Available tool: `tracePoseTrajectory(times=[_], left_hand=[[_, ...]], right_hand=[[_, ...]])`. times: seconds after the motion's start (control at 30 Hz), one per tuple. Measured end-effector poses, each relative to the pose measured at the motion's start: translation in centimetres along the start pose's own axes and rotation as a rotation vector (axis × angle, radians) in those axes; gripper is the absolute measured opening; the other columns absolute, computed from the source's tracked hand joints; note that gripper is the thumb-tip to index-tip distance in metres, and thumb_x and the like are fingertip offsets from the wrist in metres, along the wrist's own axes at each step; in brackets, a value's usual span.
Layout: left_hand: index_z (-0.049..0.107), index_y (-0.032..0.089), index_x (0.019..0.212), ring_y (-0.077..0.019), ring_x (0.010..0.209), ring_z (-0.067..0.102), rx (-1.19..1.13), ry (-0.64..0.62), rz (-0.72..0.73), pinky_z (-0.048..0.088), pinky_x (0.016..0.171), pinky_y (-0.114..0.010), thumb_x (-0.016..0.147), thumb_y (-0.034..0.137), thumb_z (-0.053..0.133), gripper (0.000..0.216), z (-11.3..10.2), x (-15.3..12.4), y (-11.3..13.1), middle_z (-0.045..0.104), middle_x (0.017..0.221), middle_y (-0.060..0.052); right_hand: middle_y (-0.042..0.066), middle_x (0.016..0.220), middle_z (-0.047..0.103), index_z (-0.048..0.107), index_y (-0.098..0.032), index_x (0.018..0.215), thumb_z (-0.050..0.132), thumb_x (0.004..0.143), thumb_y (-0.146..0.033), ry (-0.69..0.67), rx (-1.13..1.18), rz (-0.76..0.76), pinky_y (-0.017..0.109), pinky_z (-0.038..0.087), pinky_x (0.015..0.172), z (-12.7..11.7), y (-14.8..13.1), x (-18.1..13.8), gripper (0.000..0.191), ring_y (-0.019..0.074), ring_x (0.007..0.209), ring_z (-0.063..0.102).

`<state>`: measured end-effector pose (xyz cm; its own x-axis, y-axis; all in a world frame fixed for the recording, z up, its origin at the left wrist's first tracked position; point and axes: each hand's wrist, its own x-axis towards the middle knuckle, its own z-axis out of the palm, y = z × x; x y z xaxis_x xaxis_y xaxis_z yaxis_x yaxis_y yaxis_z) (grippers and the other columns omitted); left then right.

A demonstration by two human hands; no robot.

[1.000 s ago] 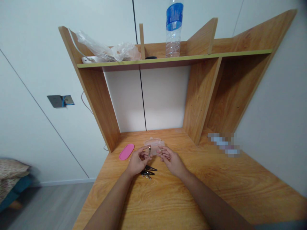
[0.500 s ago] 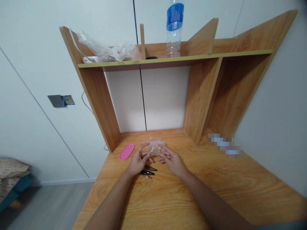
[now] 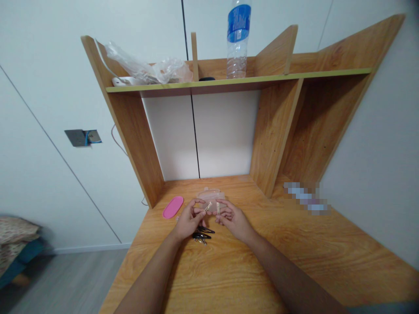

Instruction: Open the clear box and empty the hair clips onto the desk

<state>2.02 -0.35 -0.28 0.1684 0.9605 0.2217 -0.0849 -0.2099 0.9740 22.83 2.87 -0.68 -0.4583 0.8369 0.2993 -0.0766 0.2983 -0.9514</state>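
On the wood-grain desk (image 3: 229, 270), a glossy pink oval lid (image 3: 173, 206) lies flat at the left, and just right of it the left hand (image 3: 189, 220) pinches a small pale gold hair clip (image 3: 207, 206) between thumb and fingertips, above a loose heap of thin black metal hair clips (image 3: 201, 233) lying on the desk. The right hand (image 3: 233, 219) pinches a 2nd pale gold clip (image 3: 218, 207) the same way, the 2 clips held close together just in front of a small clear plastic container (image 3: 211, 194) that sits on the desk behind the hands. On the shelf above stand crumpled clear plastic bags (image 3: 147, 67) and a ribbed clear bottle (image 3: 238, 39) with a blue label, its writing too small to read.
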Motion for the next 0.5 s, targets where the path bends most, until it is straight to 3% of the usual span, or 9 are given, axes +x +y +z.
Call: tracePoseTrajectory(times=[0.2,0.5], left_hand=[[0.062,0.013,0.099,-0.0075,0.048,0.059,0.118,0.017,-0.012,0.041,0.045,-0.019,0.087,0.049,0.069,0.039,-0.08,0.24,0.01,0.075,0.097,-0.011],[0.045,0.02,0.105,-0.0107,0.051,0.064,0.041,-0.009,0.009,0.046,0.049,-0.02,0.092,0.052,0.062,0.039,-0.1,0.27,-0.53,0.077,0.093,-0.008]], right_hand=[[0.005,0.095,0.074,0.054,-0.022,0.133,0.068,0.084,-0.027,0.0,0.01,0.005,0.031,0.055,0.071,-0.08,0.31,0.09,0.052,0.0168,0.078,0.07],[0.005,0.098,0.073,0.056,-0.021,0.133,0.078,0.072,-0.02,0.025,0.023,0.016,0.03,0.055,0.076,0.13,-0.17,0.25,0.065,0.0118,0.073,0.066]])
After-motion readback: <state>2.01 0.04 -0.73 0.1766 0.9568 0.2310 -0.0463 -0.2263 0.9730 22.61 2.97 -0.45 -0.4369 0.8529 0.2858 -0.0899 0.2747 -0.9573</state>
